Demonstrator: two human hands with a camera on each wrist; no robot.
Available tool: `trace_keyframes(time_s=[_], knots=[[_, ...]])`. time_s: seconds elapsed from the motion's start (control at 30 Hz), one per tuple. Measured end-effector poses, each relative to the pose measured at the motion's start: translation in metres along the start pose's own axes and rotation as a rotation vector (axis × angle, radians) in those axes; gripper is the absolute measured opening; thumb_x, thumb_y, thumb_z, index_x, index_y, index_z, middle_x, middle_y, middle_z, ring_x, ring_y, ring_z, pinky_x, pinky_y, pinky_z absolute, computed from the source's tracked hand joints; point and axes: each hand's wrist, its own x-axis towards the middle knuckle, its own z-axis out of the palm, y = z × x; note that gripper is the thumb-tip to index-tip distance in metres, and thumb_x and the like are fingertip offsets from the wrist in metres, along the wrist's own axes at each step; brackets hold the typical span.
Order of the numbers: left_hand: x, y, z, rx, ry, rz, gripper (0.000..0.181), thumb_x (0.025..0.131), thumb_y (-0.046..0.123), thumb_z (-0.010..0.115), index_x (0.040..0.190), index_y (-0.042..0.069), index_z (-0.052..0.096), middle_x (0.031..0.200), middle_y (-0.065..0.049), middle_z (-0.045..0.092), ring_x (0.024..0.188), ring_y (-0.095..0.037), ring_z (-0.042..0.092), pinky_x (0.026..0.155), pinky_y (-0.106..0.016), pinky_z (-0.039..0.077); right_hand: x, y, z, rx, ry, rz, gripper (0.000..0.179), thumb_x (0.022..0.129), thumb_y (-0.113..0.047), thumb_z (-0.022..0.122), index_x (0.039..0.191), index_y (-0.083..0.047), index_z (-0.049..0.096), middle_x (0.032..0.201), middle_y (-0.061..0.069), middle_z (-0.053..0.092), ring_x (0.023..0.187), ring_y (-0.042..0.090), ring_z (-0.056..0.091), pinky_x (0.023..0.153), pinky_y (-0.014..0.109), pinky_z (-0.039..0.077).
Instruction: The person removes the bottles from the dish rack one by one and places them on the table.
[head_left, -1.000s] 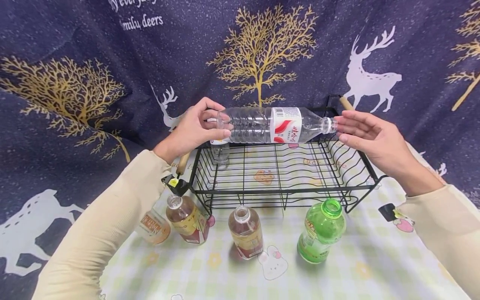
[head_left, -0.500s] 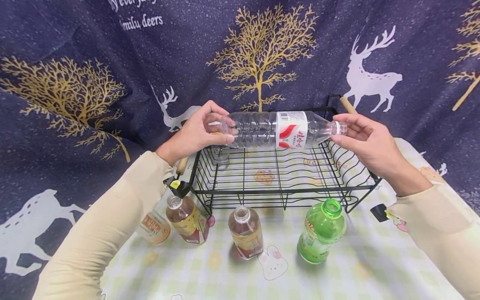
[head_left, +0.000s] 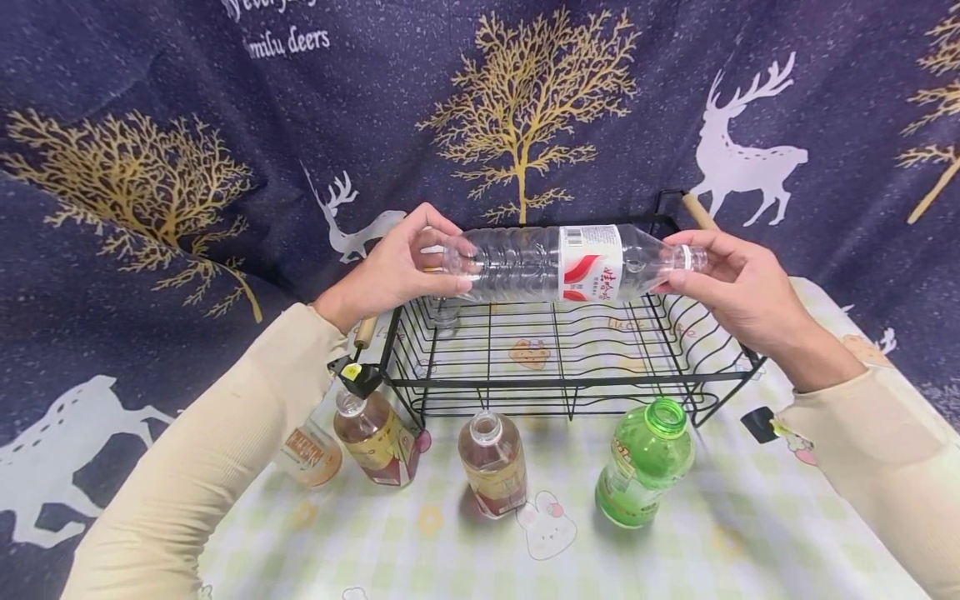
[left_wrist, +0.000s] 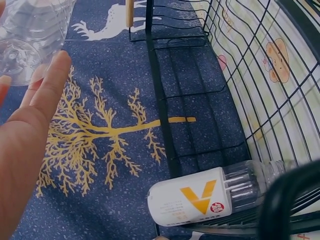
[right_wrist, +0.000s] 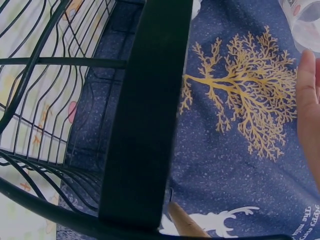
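Note:
A large clear plastic bottle (head_left: 517, 265) with a white and red label lies sideways above the back of a black wire dish rack (head_left: 570, 382). Its base end is gripped by my left hand (head_left: 405, 265), thumb in front and fingers behind. My right hand (head_left: 738, 279) pinches the uncapped neck at the other end. In the left wrist view, the left hand (left_wrist: 30, 120) is at the bottle's base (left_wrist: 20, 60). The right wrist view catches only part of the right hand (right_wrist: 307, 95) beside the bottle (right_wrist: 305, 30).
Inside the rack's left end stands a clear bottle with a white label (left_wrist: 187, 197). In front are two brown-tinted bottles, one left (head_left: 378, 442) and one middle (head_left: 492, 467), a green bottle (head_left: 645, 467), and a container with orange print (head_left: 309, 454). A patterned curtain (head_left: 360, 100) hangs behind.
My right hand has come in from beside the neck and taken hold of it. The bottle has moved slightly right and down, the left hand moving with it.

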Motion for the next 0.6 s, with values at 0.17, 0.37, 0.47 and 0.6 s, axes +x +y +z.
trace_keyframes(time_s=[0.17, 0.37, 0.47, 0.6], knots=[[-0.0005, 0.0021, 0.0014, 0.026, -0.010, 0.029, 0.045, 0.083, -0.014, 0.071, 0.114, 0.007, 0.045, 0.121, -0.018, 0.061, 0.105, -0.025, 0.068, 0.079, -0.037, 0.061, 0.0000, -0.0028, 0.0009, 0.013, -0.005, -0.014, 0.035, 0.090, 0.026, 0.049, 0.116, 0.009, 0.065, 0.106, 0.018, 0.066, 0.084, 0.021, 0.072, 0.080, 0.031, 0.060], [-0.0005, 0.0043, 0.0030, 0.031, -0.024, 0.037, 0.047, 0.082, -0.014, 0.072, 0.115, 0.007, 0.045, 0.121, -0.018, 0.061, 0.106, -0.025, 0.068, 0.080, -0.038, 0.061, -0.0011, -0.0071, 0.0005, 0.007, -0.010, -0.010, 0.030, 0.091, 0.024, 0.050, 0.112, 0.010, 0.065, 0.106, 0.017, 0.067, 0.091, 0.020, 0.071, 0.083, 0.029, 0.059], [-0.0003, 0.0045, 0.0036, 0.024, -0.032, 0.044, 0.048, 0.082, -0.016, 0.072, 0.116, 0.006, 0.045, 0.121, -0.018, 0.061, 0.106, -0.025, 0.068, 0.081, -0.037, 0.060, -0.0009, -0.0075, 0.0003, 0.028, -0.024, -0.025, 0.031, 0.090, 0.026, 0.047, 0.113, 0.013, 0.064, 0.111, 0.019, 0.068, 0.099, 0.023, 0.071, 0.087, 0.031, 0.058], [-0.0001, 0.0047, 0.0046, -0.002, -0.039, 0.034, 0.049, 0.081, -0.017, 0.071, 0.116, 0.006, 0.046, 0.121, -0.017, 0.060, 0.106, -0.025, 0.067, 0.082, -0.038, 0.060, -0.0005, -0.0070, -0.0004, 0.048, -0.055, -0.061, 0.034, 0.091, 0.028, 0.043, 0.116, 0.014, 0.062, 0.115, 0.023, 0.068, 0.106, 0.027, 0.069, 0.089, 0.034, 0.057]])
